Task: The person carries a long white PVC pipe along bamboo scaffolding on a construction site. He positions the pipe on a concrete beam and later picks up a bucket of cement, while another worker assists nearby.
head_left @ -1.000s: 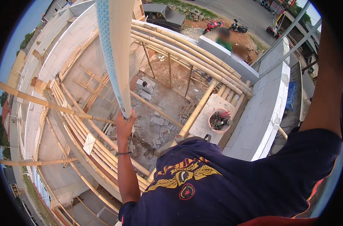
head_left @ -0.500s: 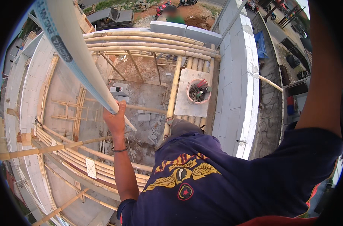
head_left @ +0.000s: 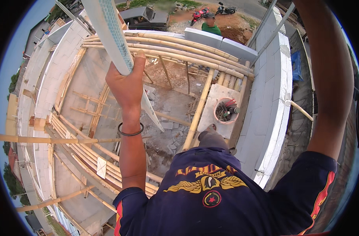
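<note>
Gripping a long pale pipe [head_left: 115,41], the left hand [head_left: 126,84] is seen closed fully round it, thumb raised along its side, with a dark band on the wrist. The pipe is held aloft on a slant, its upper end running out of view at the top edge and its lower end [head_left: 157,126] hanging free above the rubble-strewn ground far below. The right arm [head_left: 331,74] is raised out of view, so whether that hand holds anything cannot be told. A bamboo scaffold [head_left: 195,51] and a pink bucket of tools [head_left: 226,111] on a board lie ahead of the feet. The lifting of the pipe is judged to be in hand; a steady grip and balanced footing would be called for next.
</note>
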Demonstrator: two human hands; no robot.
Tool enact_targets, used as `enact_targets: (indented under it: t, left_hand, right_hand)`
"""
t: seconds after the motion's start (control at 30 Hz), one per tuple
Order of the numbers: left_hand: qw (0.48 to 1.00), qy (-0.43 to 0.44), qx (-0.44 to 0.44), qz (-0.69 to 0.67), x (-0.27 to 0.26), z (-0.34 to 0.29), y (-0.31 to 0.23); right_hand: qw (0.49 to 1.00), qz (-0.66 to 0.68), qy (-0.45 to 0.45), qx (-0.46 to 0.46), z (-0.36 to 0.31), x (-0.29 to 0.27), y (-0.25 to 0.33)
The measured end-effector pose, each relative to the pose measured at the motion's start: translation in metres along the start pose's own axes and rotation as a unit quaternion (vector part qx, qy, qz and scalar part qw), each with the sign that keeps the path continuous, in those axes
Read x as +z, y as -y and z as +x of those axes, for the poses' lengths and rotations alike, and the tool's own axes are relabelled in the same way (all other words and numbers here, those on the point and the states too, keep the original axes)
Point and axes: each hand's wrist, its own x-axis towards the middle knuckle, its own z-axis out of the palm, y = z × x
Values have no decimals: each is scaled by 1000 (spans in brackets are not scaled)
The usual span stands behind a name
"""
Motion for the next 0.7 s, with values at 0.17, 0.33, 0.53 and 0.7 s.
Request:
enact_targets:
  t: [0.17,0.33,0.53,0.7]
  left_hand:
    - [995,-65,-72,-30,44,25,7]
    - [988,-106,-90,-70,77,25,44]
    - [982,-160,-79,-64,123,29,66]
    - [989,-126,-55,-61,158,45,79]
  right_hand:
    - [964,229,-17,135,-107,63,-120]
    - [740,72,-12,669,-434,117,-213]
    - [574,-44,133,807,-719,115,-118]
    - [505,-9,201,839,-744,72,-139]
